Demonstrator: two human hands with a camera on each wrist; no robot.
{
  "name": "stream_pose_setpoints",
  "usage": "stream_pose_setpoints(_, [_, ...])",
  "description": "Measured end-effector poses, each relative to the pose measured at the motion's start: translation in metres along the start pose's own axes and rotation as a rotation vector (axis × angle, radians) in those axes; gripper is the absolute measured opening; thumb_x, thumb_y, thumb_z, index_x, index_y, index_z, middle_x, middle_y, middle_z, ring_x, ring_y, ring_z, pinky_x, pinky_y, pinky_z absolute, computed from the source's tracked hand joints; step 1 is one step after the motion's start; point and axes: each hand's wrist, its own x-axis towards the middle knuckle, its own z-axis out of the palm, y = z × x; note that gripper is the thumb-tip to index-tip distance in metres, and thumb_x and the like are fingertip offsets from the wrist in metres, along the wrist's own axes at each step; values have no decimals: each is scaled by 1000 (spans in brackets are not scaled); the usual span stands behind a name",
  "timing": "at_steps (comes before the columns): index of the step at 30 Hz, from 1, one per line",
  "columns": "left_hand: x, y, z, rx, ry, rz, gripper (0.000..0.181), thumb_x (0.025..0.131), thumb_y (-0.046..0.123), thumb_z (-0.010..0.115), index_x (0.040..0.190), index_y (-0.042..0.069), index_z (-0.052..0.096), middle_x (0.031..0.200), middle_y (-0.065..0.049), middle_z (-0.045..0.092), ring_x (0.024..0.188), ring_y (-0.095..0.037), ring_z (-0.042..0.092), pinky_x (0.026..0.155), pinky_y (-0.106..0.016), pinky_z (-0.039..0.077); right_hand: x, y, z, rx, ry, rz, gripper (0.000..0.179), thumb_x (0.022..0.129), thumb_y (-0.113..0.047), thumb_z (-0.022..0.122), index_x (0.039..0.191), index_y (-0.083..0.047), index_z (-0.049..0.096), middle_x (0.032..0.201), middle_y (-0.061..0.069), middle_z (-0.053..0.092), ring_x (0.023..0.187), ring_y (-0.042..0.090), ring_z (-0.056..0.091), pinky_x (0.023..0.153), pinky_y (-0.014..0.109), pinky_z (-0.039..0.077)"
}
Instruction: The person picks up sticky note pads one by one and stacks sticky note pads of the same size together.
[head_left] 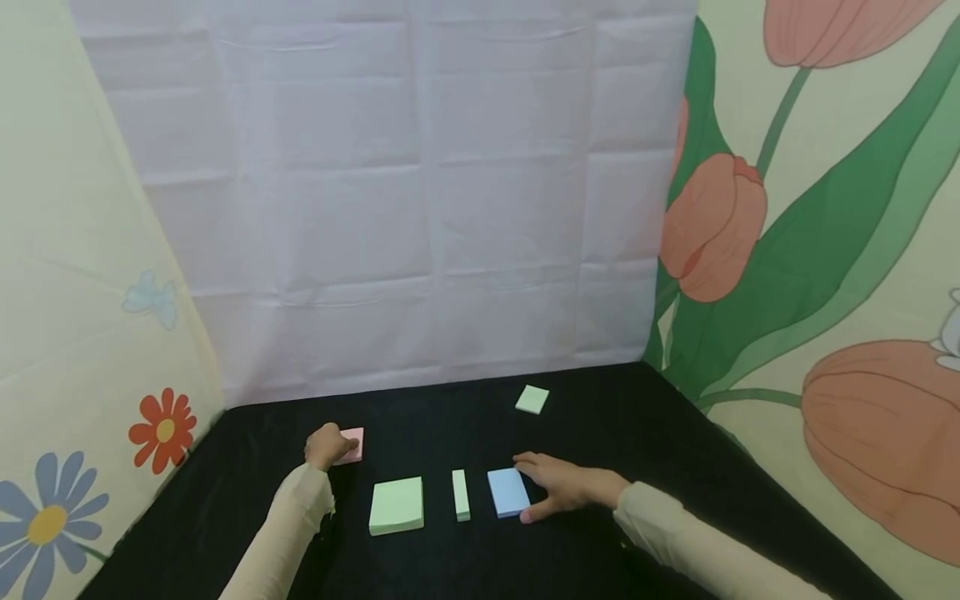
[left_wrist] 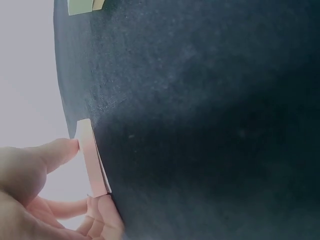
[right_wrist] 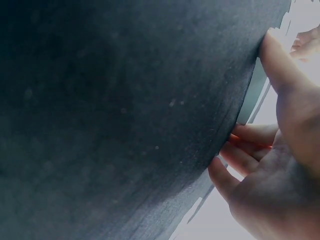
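The left hand (head_left: pixel 326 448) pinches a pink square paper pad (head_left: pixel 356 434) over the black cloth (head_left: pixel 435 425); whether it is lifted, I cannot say surely. The right hand (head_left: pixel 561 483) has thumb and fingers around a blue square paper pad (head_left: pixel 507 492), beside a narrow green pad (head_left: pixel 461 495).

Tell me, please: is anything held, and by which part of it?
The left grip holds the pink pad between thumb and fingers, at its left side. The right grip holds the blue pad by its right end, thumb near, fingers far.
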Motion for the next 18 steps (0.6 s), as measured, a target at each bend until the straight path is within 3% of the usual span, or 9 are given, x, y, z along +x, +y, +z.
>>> stream_pose_setpoints(6, [2,1,2,5,7,-27,30,89,16,69,90,-14,63,82,-18,57,77,-34,51,69,-43,44,9,30,15,1,31,-72,95,84,-68,63,147,-2,40,153,17,34,139,36,35,109,52,33])
stream_pose_setpoints(13, [0,1,2,-30,21,-27,31,88,15,69,90,-15,63,77,-17,54,76,-35,52,67,-41,43,2,5,1,6,-7,-19,88,87,-56,69,146,3,40,152,20,34,138,38,35,109,52,32])
stream_pose_setpoints(18, [1,1,2,-46,35,-43,38,86,16,70,100,-18,61,89,-25,59,84,-39,52,74,-47,46,0,2,-1,6,-23,7,86,88,-54,69,147,2,39,153,19,34,139,35,34,110,50,31])
